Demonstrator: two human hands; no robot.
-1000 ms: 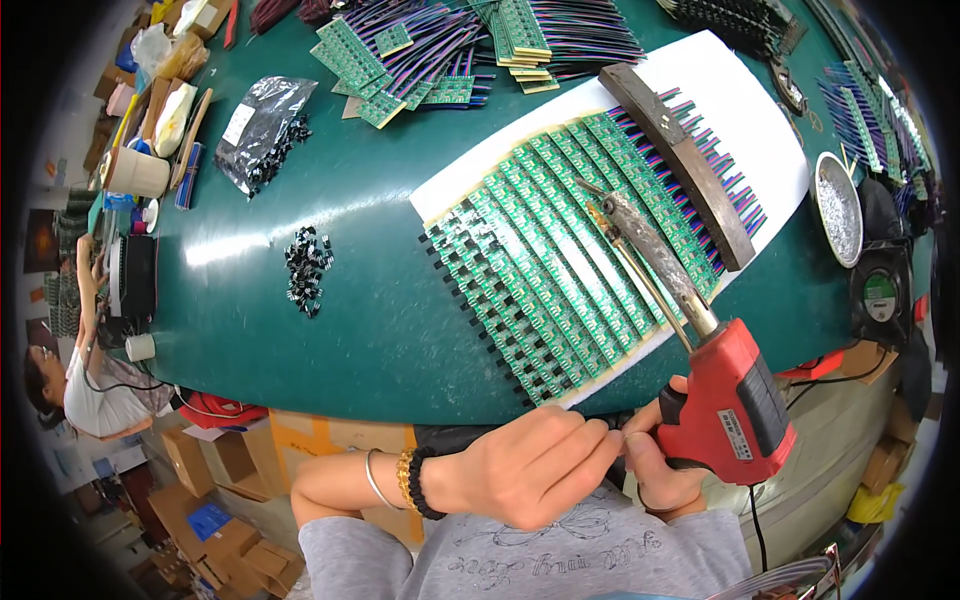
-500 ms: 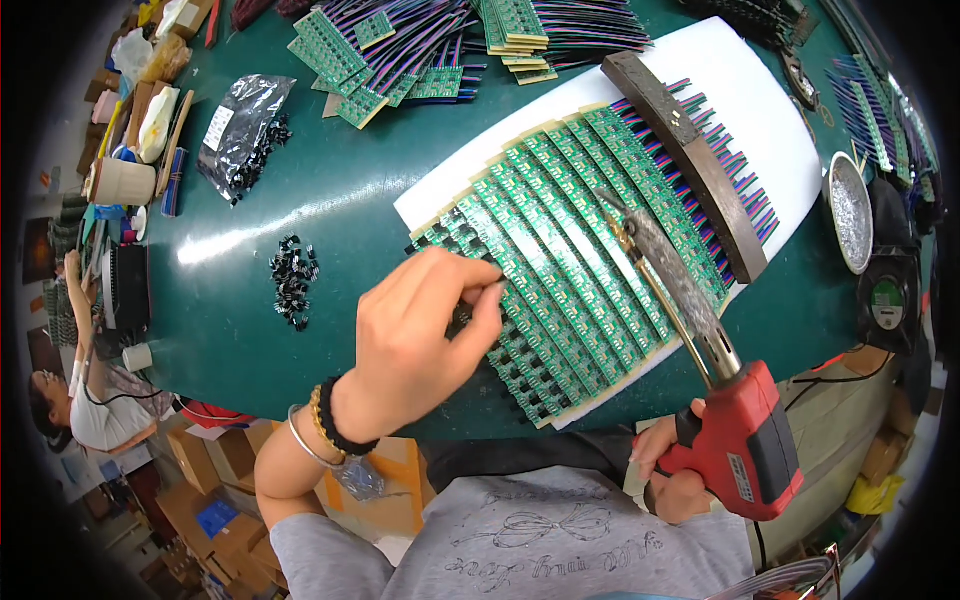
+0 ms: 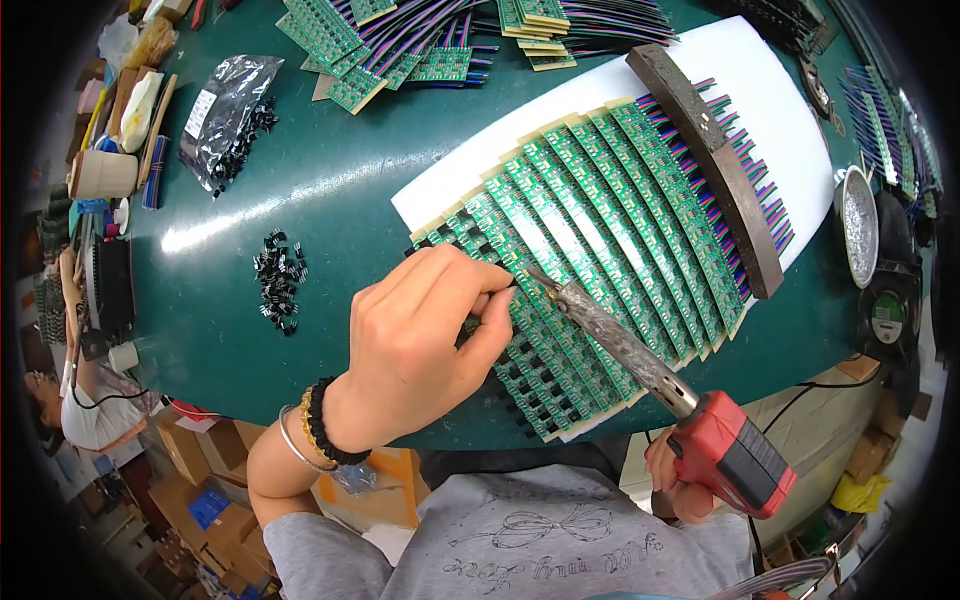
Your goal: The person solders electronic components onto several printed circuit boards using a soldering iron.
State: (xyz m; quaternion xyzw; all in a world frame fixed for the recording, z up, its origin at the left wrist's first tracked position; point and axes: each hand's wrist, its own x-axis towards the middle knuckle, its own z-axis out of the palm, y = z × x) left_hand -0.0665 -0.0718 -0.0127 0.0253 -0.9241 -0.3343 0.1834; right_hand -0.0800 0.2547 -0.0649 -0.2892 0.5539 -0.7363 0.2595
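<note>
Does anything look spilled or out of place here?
Perhaps the heap of small black parts: it lies loose on the green table, apart from the plastic bag, so it looks spilled, though possibly deliberate.

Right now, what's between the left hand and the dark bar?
In the head view: rows of green circuit boards, coloured wires, and the tip of the red soldering gun near the left hand.

Green tabletop (image 3: 345,200) is leaving passage between loose black parts (image 3: 278,282) and white pad (image 3: 790,110); soldering gun (image 3: 675,392) is blocking near right.
</note>
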